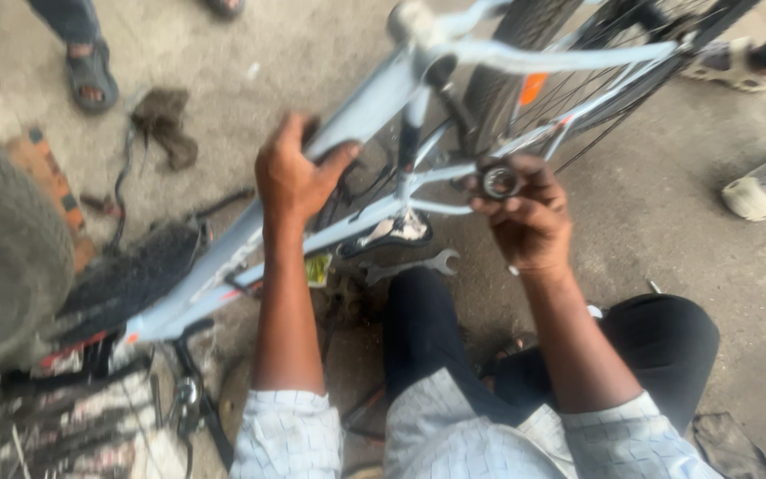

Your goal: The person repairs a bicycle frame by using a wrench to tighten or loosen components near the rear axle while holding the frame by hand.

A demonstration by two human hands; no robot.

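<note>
a person seated on a concrete floor (667,231) works on a pale blue bicycle frame (223,266) that runs from near left to far right across the scene. the left hand (294,177) is wrapped around the frame's thick sloping tube, fingers curled over its far side and thumb on the near side. the right hand (525,217) closes its fingertips around a small round metal part (499,182) at the frame's bottom junction, where the thin tubes meet. a spoked rear wheel (578,62) with an orange reflector (533,88) stands at far right. on the floor just near the frame lie a silver open-ended spanner (418,264) and a dark saddle (392,232). a large worn tyre (2,257) fills the left edge, with a knobbly bicycle tyre (126,275) beside it. a brown rag (166,120) lies far left. sandalled feet of other people (90,75) stand at the far edge, and more at right.
</note>
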